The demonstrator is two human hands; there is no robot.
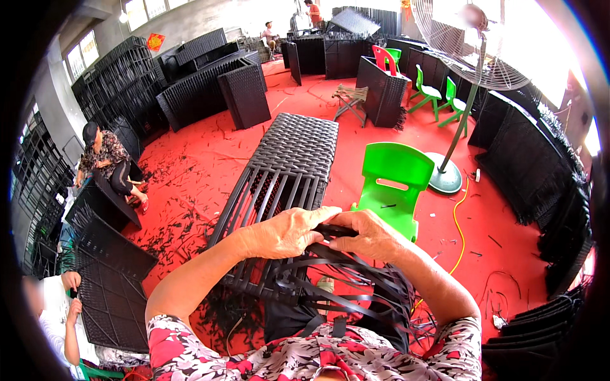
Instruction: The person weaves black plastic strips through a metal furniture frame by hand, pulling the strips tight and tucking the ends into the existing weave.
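Observation:
In front of me stands a long black frame, its far part covered in woven plastic wicker (295,143) and its near part showing bare parallel bars (244,203). My left hand (283,233) and my right hand (368,233) meet above the near end, fingers closed on flat black plastic strips (328,232). The loose strip ends (343,270) hang in a tangle below my hands, over my lap. How many strips each hand grips is hidden by the fingers.
A green plastic chair (395,181) stands just beyond my right hand, beside a pedestal fan (445,181). A yellow cable (460,235) crosses the red floor (181,168), which is strewn with strip scraps. Woven black panels (121,292) stand around; people work at the left and back.

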